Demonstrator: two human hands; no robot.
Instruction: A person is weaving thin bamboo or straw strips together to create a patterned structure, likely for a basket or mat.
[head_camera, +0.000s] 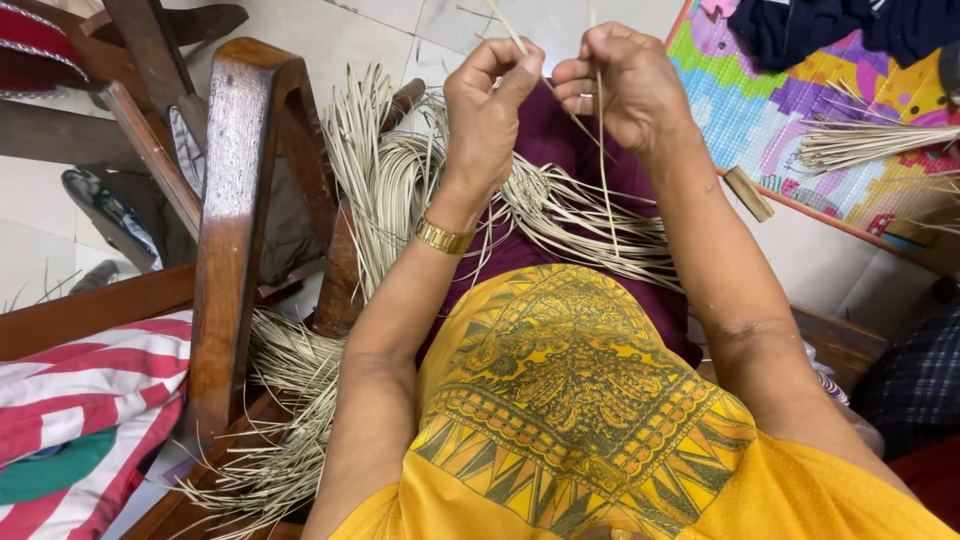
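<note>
My left hand (487, 105) and right hand (622, 85) are raised close together over my lap, each pinched shut on thin pale cane strips (600, 150) that run up past my fingers and hang down between my wrists. More strips lie in a loose coiled bundle (400, 190) across my maroon skirt (560, 150), spilling down beside the wooden chair frame (235, 200) on my left. A smaller sheaf (850, 145) lies well apart on the coloured mat (760, 110) to my right.

pale cane strips (601, 150) | thin, taut | pinched upright over lap
</note>
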